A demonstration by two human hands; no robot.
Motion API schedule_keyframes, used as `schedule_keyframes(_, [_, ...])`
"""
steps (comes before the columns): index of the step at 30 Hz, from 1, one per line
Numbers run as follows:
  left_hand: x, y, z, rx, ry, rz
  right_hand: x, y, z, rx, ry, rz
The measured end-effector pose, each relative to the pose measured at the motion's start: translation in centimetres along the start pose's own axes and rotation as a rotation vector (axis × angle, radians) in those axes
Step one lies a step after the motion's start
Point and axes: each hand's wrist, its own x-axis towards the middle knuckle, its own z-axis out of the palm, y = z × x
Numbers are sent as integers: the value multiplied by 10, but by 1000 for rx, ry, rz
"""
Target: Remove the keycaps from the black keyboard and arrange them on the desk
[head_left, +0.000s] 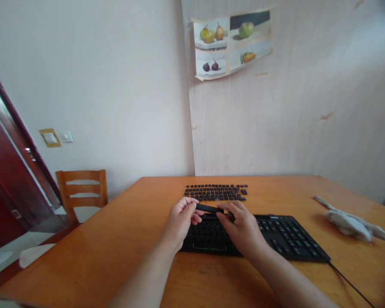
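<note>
Two hands (180,219) (242,222); one black bar (209,208) between

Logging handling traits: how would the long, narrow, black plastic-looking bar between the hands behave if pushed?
The bar is probably stiff: it spans straight from the left hand to the right hand. Held by fingertips, it looks light. Its flat-looking face suggests sliding rather than rolling.

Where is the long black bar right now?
In the head view, the long black bar is between the left hand and right hand, above the keyboard.
</note>
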Motion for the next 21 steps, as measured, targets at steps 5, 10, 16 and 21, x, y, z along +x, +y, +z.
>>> schedule_keyframes(5, [1,0,2,-19,15,-9,1,2,-3,-60,-77,4])
schedule_keyframes(10, [3,-4,3,-16,22,-6,1,1,-6,-99,-131,7])
schedule_keyframes(16, [5,-9,3,41,-22,28,-1,9,-4,-120,-162,41])
schedule_keyframes(21, [11,-13,-5,239,30,186,-1,14,-5,-157,-148,70])
